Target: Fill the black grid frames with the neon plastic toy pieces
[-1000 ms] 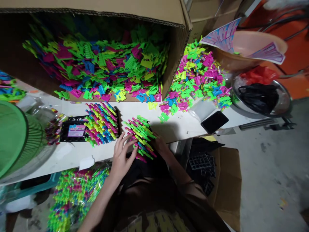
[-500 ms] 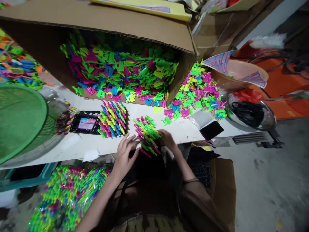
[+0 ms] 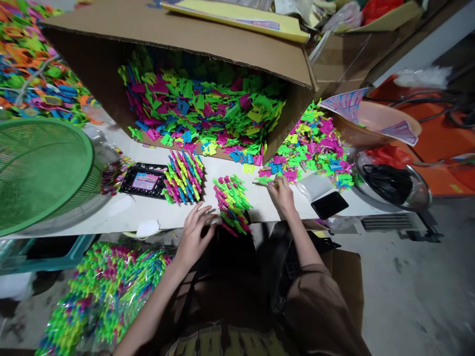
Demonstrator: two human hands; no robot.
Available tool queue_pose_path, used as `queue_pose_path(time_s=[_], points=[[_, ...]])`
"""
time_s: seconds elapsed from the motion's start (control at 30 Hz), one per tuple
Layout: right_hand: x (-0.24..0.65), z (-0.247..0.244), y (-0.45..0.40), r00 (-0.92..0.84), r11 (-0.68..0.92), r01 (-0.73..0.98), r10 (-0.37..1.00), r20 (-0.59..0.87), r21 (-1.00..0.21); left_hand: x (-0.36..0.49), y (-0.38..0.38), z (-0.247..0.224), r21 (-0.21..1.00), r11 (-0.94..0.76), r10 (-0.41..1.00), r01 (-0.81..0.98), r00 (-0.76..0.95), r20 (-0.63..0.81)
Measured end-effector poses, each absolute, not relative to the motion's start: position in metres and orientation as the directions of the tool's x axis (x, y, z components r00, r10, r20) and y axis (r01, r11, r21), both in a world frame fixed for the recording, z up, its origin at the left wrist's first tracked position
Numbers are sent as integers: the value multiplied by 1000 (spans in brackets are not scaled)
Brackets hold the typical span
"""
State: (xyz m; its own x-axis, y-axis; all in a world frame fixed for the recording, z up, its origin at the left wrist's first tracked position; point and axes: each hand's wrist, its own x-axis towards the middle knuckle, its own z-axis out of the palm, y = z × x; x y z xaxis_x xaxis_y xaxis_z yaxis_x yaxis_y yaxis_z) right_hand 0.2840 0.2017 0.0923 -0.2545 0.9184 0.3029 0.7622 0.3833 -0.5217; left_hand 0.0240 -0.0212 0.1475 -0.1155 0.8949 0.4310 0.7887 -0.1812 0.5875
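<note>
My left hand [image 3: 196,231] rests at the table's front edge, its fingers apart and nothing in them. Just to its right, a bundle of upright green, pink and yellow plastic pieces [image 3: 233,200] stands on a dark base. My right hand [image 3: 284,195] is at the near edge of a loose pile of small bright plastic pieces [image 3: 315,146]. Its fingertips are pinched together; what they hold, if anything, is too small to make out. A second upright bundle of coloured pieces [image 3: 184,178] fills the right part of a black rack [image 3: 128,183] bearing a pink and blue label.
A large cardboard box [image 3: 222,42] full of flat coloured pieces lies open towards me. A green basket [image 3: 87,163] stands at left, bags of coloured pieces [image 3: 111,291] below. To the right are a phone [image 3: 329,204], a metal bowl [image 3: 421,190] and a peach basin [image 3: 393,116].
My right hand has left the near bundle's right side and reached out to the loose pile. My left hand stays near the bundle. The whole view has shifted slightly.
</note>
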Motion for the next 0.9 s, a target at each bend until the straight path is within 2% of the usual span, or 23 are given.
queue_pose_path(time_s=[0.1,0.17,0.23,0.33,0.53,0.67,0.9], points=[[282,90,180,-62,275,569,954,293,-775,23,-21,148,588,-176,903,789,-108,415],[277,86,161,17,165,415,982,189,-895,23,-20,148,593,-178,909,786,-100,405],[273,80,141,21,59,290,997,68,-955,23,-20,149,596,-179,912,783,-95,399],[268,71,114,-70,-10,223,997,-26,-975,23,-19,148,595,-175,915,785,-94,392],[253,58,88,-324,0,254,942,-86,-967,21,-20,146,583,-202,921,787,-50,385],[245,50,86,-432,86,249,901,-31,-965,21,-20,146,587,-205,928,783,-35,371],[244,39,82,-470,294,322,875,118,-900,21,-19,146,583,-199,932,788,-31,360]])
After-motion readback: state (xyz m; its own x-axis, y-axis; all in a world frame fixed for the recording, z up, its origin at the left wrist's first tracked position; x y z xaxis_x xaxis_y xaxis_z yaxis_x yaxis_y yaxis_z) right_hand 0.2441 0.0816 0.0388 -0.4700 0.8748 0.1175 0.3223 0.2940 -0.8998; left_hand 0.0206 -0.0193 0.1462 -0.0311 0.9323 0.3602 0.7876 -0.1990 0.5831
